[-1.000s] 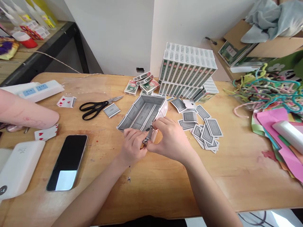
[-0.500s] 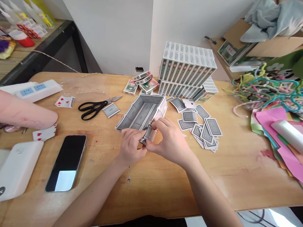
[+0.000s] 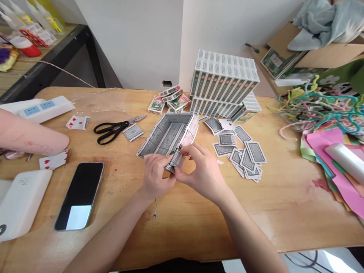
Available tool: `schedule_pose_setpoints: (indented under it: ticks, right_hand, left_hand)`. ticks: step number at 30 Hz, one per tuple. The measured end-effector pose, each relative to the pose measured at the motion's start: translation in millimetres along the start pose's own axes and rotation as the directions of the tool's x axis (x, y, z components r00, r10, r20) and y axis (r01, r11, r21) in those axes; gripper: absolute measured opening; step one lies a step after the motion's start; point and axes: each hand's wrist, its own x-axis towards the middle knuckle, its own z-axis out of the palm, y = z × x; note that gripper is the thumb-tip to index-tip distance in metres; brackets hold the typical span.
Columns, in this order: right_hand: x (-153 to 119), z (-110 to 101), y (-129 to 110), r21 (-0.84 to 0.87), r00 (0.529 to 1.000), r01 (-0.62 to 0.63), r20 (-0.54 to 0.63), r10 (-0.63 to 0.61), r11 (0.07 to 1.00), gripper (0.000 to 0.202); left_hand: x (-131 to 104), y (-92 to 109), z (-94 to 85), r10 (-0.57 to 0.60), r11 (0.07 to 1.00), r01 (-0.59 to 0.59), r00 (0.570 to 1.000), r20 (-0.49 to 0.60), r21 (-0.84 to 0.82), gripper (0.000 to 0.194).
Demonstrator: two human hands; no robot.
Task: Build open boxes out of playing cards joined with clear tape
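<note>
An open-topped box built of patterned playing cards [image 3: 167, 132] is tilted above the wooden table, between my hands. My left hand [image 3: 156, 172] pinches its near edge, thumb below and fingers on top. At the near right corner, my right hand [image 3: 200, 168] has thumb and index finger closed on the card wall. The fingertips partly hide that corner. Loose cards [image 3: 248, 160] lie scattered to the right, mostly patterned side up. Black-handled scissors [image 3: 112, 131] and a squarish cut card [image 3: 133, 132] rest left of the box.
Stacked card packs [image 3: 224, 83] stand at the back, beside small red and green packs [image 3: 178, 101]. A phone [image 3: 80, 197], white power bank [image 3: 25, 203] and power strip [image 3: 47, 108] lie left. Another person's forearm [image 3: 31, 132] enters there. Pipe cleaners [image 3: 327, 108] and coloured sheets [image 3: 332, 155] are at right.
The card box has tilted slightly and its right wall leans a little further left. Both hands keep their grip with only small finger shifts.
</note>
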Motion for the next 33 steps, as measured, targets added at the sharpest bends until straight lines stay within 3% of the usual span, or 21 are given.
schedule_pose_setpoints:
  ticks: [9, 21, 26, 33]
  right_hand:
    - [-2.3, -0.8, 0.0, 0.093, 0.998, -0.059, 0.015, 0.058, 0.994, 0.03]
    - [-6.8, 13.6, -2.1, 0.157, 0.994, -0.035, -0.101, 0.051, 0.987, 0.032]
    - [-6.4, 18.1, -4.7, 0.102, 0.988, -0.068, -0.134, 0.081, 0.992, 0.028]
    - [-4.4, 19.4, -4.0, 0.063, 0.985, 0.015, -0.174, -0.004, 0.998, 0.023]
  left_hand:
    - [2.9, 0.7, 0.4, -0.006, 1.0, 0.005, 0.999, -0.043, -0.018, 0.045]
    - [2.3, -2.0, -2.0, -0.066, 0.998, 0.064, 0.996, -0.062, -0.025, 0.045]
    - [0.2, -3.2, -1.7, -0.104, 0.994, 0.101, 0.991, -0.089, -0.047, 0.046]
    - [-3.7, -7.6, -0.6, -0.129, 0.988, 0.121, 0.988, -0.089, -0.092, 0.047]
